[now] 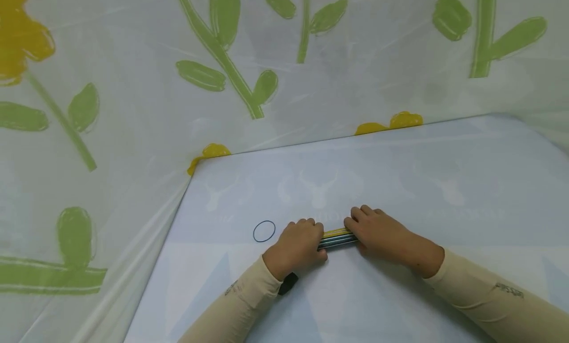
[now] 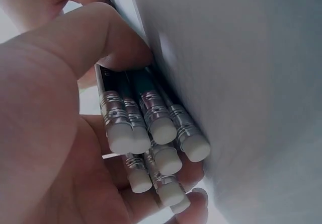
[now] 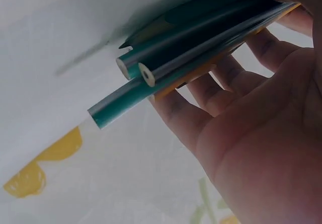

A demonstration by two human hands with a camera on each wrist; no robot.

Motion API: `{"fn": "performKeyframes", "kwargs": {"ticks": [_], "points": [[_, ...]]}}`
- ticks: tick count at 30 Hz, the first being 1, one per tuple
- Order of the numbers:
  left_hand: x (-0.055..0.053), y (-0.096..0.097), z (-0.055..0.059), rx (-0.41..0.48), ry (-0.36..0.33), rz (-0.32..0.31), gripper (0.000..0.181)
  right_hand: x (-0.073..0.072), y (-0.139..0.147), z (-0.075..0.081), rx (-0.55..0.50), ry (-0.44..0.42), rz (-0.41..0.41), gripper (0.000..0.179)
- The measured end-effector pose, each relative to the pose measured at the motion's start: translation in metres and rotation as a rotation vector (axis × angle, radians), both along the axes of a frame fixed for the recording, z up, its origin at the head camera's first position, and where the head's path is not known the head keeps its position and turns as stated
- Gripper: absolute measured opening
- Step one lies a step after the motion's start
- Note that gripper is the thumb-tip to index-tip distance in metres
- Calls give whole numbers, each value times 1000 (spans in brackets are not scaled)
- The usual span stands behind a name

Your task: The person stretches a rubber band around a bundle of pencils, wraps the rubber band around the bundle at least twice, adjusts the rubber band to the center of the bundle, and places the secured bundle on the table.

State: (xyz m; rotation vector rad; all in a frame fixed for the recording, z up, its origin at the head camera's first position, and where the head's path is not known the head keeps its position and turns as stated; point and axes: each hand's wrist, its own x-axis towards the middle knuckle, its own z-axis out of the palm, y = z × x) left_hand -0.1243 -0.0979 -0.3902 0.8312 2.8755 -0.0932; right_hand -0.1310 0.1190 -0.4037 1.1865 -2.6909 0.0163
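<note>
Head view: a person's two bare hands meet at a bundle of pencils (image 1: 337, 238) held level just above or against a white-covered table (image 1: 400, 185); whether the lowest pencils touch the cover cannot be told. The left hand (image 1: 300, 244) grips one end of the bundle, fingers curled over it and thumb on the near side. The right hand (image 1: 382, 234) clasps the other end, its fingers and thumb closed about the barrels. Between the hands, a short stretch of yellow and dark barrels shows.

Left wrist view: white erasers (image 2: 163, 131) in silvery metal ferrules (image 2: 158, 108) jut from the left hand in a tight cluster, their ends uneven, beneath a bent thumb.

Right wrist view: the opposite ends rest against the right hand's fingers, also staggered. A green pencil (image 3: 118, 105) projects farther than its neighbours, several ends are flat-cut, and one sharpened tip (image 3: 151, 31) points out beside them, close to the cover.

A blue ring outline (image 1: 264, 231) lies on the table to the left of the left hand. Pale sleeves (image 1: 489, 293) cover both forearms. Behind the table hangs a white curtain (image 1: 133, 86) patterned with green leaves and yellow blooms.
</note>
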Motion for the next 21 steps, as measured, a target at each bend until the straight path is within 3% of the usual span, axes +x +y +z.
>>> {"fn": "performKeyframes", "kwargs": {"ticks": [7, 15, 21], "points": [[-1, 4, 1, -20, 46, -37, 27, -3, 2, 2, -2, -6, 6, 36], [1, 6, -1, -48, 53, -23, 31, -3, 3, 2, 13, 38, 17, 34], [4, 4, 1, -23, 74, -56, 28, -2, -2, 8, 43, -71, -75, 32]]}}
